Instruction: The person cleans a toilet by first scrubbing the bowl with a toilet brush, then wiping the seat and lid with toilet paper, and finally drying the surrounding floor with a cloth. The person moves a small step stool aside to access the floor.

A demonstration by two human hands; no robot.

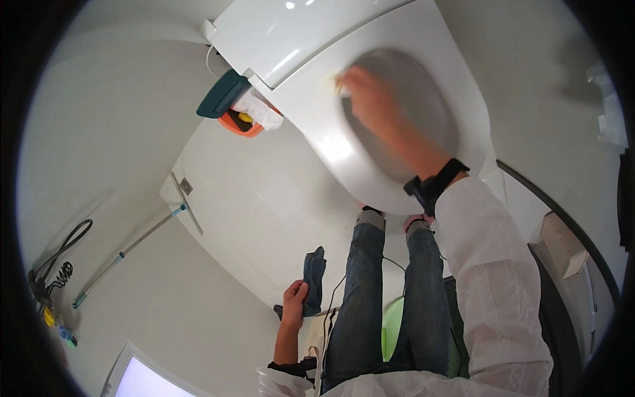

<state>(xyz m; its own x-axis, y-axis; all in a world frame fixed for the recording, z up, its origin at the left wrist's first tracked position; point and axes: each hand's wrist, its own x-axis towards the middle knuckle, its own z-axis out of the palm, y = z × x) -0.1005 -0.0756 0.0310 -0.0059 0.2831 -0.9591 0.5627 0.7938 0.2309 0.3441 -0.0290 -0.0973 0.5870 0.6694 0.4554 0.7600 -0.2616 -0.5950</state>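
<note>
My right hand (369, 99), blurred by motion, is over the inner left edge of a white toilet seat (332, 124). A small yellowish-white object (340, 84) shows at its fingertips, too blurred to name exactly. Below it lies the toilet bowl opening (421, 104), partly hidden by the hand and forearm. Down at the left, my left hand (296, 300) grips a folded dark blue cloth (313, 283), held upright beside my leg. The toilet lid (297, 34) is raised at the back.
A trash bin with an orange rim (238, 128) and dark green lid (223, 94) stands left of the toilet, with white paper inside. A squeegee (149, 229) leans by a floor drain (186, 186). A light green plastic item (393, 322) is between my legs.
</note>
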